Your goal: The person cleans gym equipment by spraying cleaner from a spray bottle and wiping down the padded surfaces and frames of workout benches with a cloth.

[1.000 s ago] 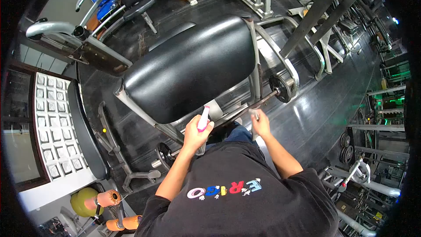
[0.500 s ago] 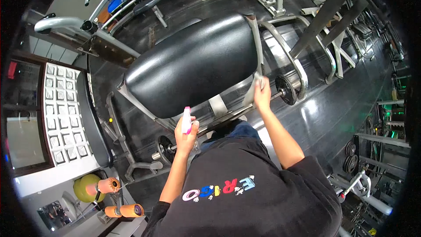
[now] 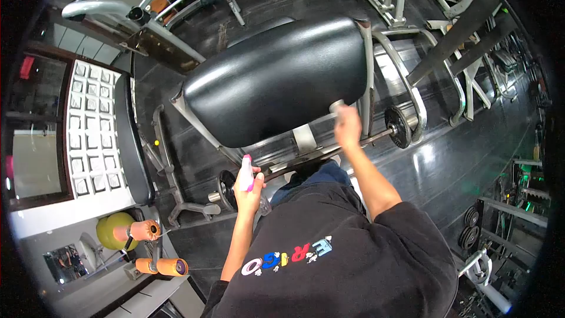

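A spray bottle (image 3: 247,168) with a pink and white trigger head is gripped in my left hand (image 3: 247,194), close to the near left corner of a black padded bench (image 3: 276,82). Its clear lower part is mostly hidden behind the hand. My right hand (image 3: 348,129) is closed on a whitish cloth (image 3: 337,106), of which only a small part shows. This cloth lies at the near edge of the pad, toward its right end; I cannot tell whether it presses on the surface. Beneath both hands runs a barbell (image 3: 329,150).
Weight plates sit on the barbell's right end (image 3: 398,126) and left end (image 3: 226,187). Curved metal frame tubes (image 3: 412,91) stand right of the pad. On the left are a long black bench (image 3: 130,141) and orange foam rollers (image 3: 162,267). Dark flooring (image 3: 453,159) extends rightward.
My right hand, with the cloth, has shifted left along the pad's near edge, away from its right corner. The left hand still holds the spray bottle. The view has turned slightly.
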A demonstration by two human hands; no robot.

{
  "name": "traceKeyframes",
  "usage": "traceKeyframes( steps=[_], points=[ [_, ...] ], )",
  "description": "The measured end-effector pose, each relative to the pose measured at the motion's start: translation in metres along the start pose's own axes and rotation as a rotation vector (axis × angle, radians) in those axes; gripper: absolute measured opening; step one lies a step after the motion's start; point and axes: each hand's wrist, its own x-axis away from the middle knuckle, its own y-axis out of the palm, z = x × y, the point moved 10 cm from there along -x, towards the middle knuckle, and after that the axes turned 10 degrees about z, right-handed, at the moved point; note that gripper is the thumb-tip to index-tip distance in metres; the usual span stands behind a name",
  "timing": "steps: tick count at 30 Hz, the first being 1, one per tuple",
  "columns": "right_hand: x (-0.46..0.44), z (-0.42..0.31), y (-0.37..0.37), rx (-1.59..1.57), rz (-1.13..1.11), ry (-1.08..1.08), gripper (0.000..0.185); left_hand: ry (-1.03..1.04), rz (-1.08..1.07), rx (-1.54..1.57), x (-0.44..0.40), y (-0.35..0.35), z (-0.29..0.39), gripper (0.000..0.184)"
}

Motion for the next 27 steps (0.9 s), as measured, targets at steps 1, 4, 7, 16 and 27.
traceKeyframes(
  steps=[1, 4, 7, 16, 27],
  points=[
    [-0.026, 0.012, -0.029, -0.07, 0.225, 0.172, 0.028, -0.003, 0.011, 0.001, -0.001, -0.004, -0.003, 0.041],
    [-0.115, -0.015, -0.053, -0.106, 0.389, 0.289, 0.024, -0.043, -0.054, 0.005, -0.002, -0.008, -0.003, 0.035],
    [-0.149, -0.107, 0.003, -0.035, 0.172, -0.064, 0.023, -0.05, -0.061, 0.062, -0.007, -0.001, 0.006, 0.027],
    [0.033, -0.067, 0.058, -0.008, -0.379, -0.258, 0.034, 0.058, -0.153, -0.027, -0.028, -0.008, 0.02, 0.024],
    [-0.167, 0.018, -0.031, -0.035, 0.289, 0.306, 0.028, 0.013, -0.248, -0.09, -0.039, -0.007, 0.005, 0.028]
  ],
)
